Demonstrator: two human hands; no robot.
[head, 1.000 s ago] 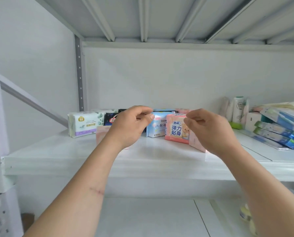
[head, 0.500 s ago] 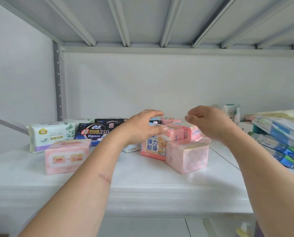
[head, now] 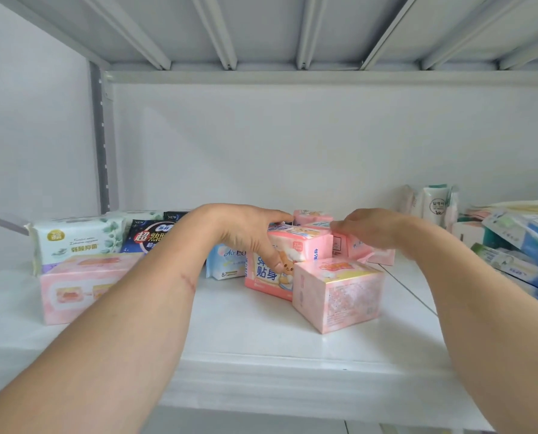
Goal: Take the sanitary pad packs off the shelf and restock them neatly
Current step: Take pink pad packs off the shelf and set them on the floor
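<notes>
Several sanitary pad packs lie on the white shelf. My left hand grips a pink pack with a bear picture, thumb on its front face and fingers over its top. My right hand reaches over the pink packs behind it, fingertips touching their tops; its grasp is hidden. A pink cube-shaped pack stands in front, turned at an angle. To the left are a flat pink pack, a white-green pack, a dark blue pack and a light blue pack.
A stack of blue-green packets fills the shelf's right end, with white tubes standing behind it. The ribbed underside of the upper shelf hangs close overhead. A grey upright post stands at the back left.
The view has moved closer and higher over the shelf. Both hands have reached further back; my left hand has closed onto the bear pack and my right hand has come down onto the packs behind.
</notes>
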